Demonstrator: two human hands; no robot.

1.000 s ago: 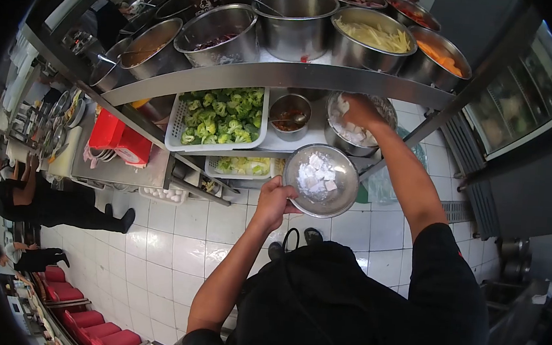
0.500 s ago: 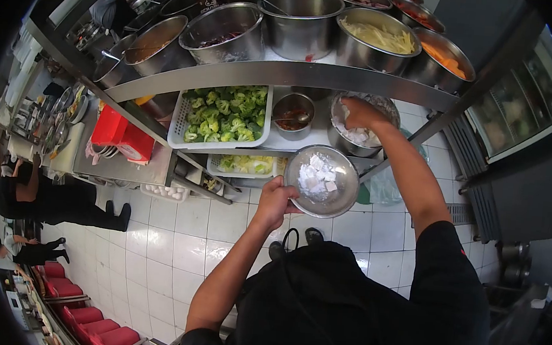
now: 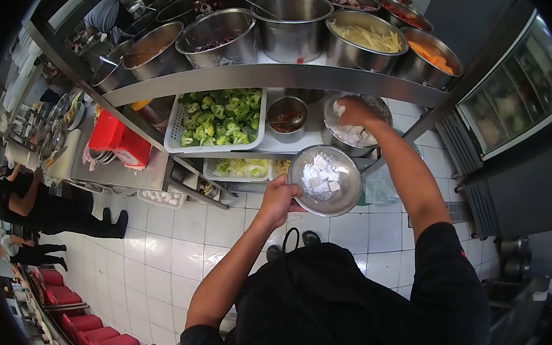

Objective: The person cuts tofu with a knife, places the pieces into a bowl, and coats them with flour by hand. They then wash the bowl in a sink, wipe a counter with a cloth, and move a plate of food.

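Note:
My left hand grips the rim of a shallow metal bowl, thumb over the edge. White-dusted cubes and loose white powder lie inside that bowl. My right hand reaches under the upper shelf into a deep metal pot of white, powder-coated pieces. Its fingers are bent together and whitened at the tips; I cannot tell what is between them. Left of the pot stands a small metal pot with dark red contents and a spoon.
A white basket of broccoli sits on the lower shelf, lettuce beneath it. Metal pots of cut vegetables, including orange slices, line the upper shelf. A red box and a person in black are at left.
The view has shifted slightly. The bowl in my left hand has moved a little to the right against the shelf. My right hand stays in the deep pot.

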